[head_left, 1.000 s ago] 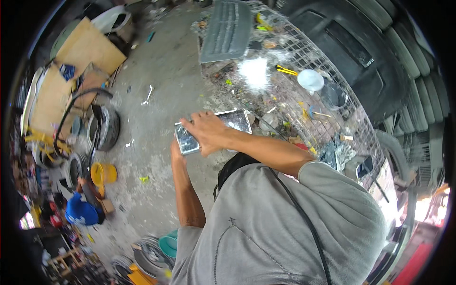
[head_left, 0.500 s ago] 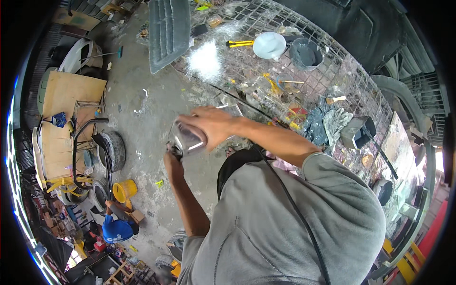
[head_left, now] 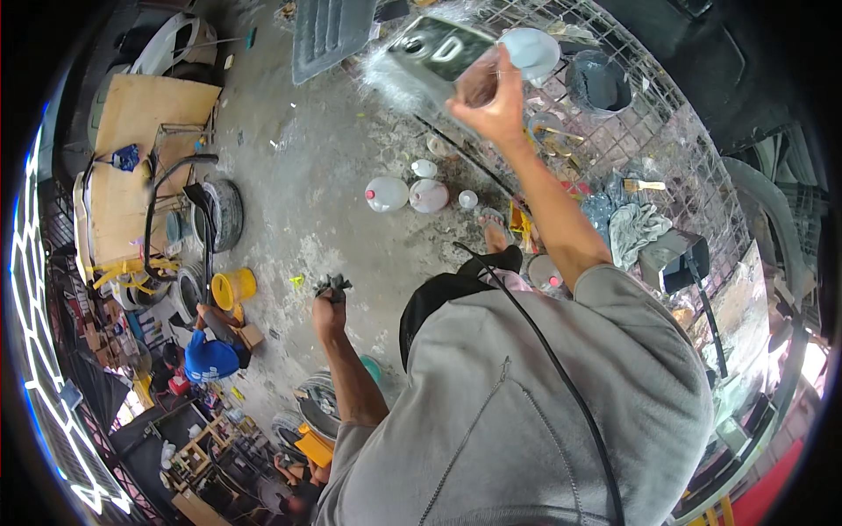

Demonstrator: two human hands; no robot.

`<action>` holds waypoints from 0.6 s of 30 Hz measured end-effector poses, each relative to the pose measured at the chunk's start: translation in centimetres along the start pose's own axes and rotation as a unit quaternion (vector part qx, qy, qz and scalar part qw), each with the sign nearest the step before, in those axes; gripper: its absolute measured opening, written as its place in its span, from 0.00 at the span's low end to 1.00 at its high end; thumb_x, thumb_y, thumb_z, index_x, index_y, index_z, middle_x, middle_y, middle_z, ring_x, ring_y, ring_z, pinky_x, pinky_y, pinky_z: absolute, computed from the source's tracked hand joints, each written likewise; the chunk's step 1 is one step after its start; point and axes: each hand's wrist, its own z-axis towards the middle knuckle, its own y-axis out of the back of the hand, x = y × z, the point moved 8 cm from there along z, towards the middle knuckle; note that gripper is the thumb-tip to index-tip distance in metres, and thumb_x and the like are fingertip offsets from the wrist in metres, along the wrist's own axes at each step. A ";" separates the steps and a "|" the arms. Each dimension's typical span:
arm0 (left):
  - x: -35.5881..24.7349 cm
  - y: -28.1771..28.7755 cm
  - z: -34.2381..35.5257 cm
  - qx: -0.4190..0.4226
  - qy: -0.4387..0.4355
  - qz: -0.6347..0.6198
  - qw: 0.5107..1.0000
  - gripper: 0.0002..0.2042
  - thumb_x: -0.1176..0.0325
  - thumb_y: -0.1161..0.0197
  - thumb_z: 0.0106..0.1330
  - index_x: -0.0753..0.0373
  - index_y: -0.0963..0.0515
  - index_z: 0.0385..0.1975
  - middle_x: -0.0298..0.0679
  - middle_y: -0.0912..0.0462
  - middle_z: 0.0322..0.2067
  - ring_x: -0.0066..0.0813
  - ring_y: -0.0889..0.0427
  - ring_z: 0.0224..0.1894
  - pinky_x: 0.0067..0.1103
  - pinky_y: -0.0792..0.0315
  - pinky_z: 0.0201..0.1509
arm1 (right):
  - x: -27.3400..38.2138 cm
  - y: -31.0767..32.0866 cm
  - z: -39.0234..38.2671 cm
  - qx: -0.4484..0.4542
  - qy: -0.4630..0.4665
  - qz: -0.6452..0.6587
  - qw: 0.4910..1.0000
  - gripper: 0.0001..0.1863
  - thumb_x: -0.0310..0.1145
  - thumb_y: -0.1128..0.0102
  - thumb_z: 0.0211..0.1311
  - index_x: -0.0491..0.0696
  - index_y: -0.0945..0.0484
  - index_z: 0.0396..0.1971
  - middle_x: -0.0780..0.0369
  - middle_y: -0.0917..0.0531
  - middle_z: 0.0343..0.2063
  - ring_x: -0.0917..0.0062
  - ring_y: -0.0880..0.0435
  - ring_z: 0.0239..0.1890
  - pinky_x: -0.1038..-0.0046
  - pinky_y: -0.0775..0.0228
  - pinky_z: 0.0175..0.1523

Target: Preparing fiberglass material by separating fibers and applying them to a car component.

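My right hand [head_left: 498,103], at arm's length in the upper part of the view, grips a glossy dark rectangular piece [head_left: 438,48] by one end. The piece has a pale raised shape and a round mark on its face, and motion blurs it slightly. It is over white loose fibres [head_left: 386,83] and beside a white bowl [head_left: 531,53]. My left hand [head_left: 327,316] is closed low over the floor around a dark crumpled rag-like piece [head_left: 335,286], whose exact kind I cannot make out.
Clear jugs [head_left: 387,194] stand on the concrete near my foot [head_left: 495,233]. The mesh-topped surface bears a dark bucket [head_left: 598,83], a brush [head_left: 645,185] and a grey rag [head_left: 637,230]. To the left are tyres [head_left: 224,215], a yellow bucket [head_left: 233,287] and a crouching person in blue [head_left: 209,355].
My right hand has carried the glossy piece away from my left hand, up and to the right. The left hand now keeps only the dark crumpled piece, and the jugs have come into sight.
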 end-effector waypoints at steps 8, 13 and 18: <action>3.9 6.1 -2.4 -0.227 -0.024 0.116 0.967 0.19 0.50 0.49 0.75 0.62 0.24 0.36 0.36 0.23 0.26 0.25 0.25 0.25 0.19 0.31 0.24 | -4.3 1.5 -4.6 0.079 -0.058 -0.076 0.992 0.71 0.51 0.16 0.37 0.28 0.58 0.70 0.47 0.30 0.59 0.60 0.32 0.63 0.64 0.41 0.69; 4.9 6.6 -3.3 -0.092 -0.091 -0.081 0.988 0.25 0.45 0.48 0.73 0.64 0.23 0.48 0.41 0.18 0.41 0.29 0.18 0.40 0.27 0.22 0.39 | -7.6 3.4 -9.8 0.114 -0.108 -0.201 0.967 0.57 0.61 0.33 0.55 0.38 0.49 0.72 0.45 0.46 0.73 0.56 0.47 0.75 0.61 0.56 0.77; 5.2 5.1 -5.7 -0.008 -0.081 -0.182 0.980 0.25 0.45 0.51 0.75 0.64 0.25 0.53 0.41 0.18 0.47 0.31 0.18 0.49 0.34 0.21 0.54 | -0.2 -1.1 -16.3 0.314 -0.039 -0.258 0.913 0.39 0.51 0.39 0.64 0.37 0.33 0.65 0.44 0.30 0.64 0.56 0.33 0.69 0.64 0.46 0.73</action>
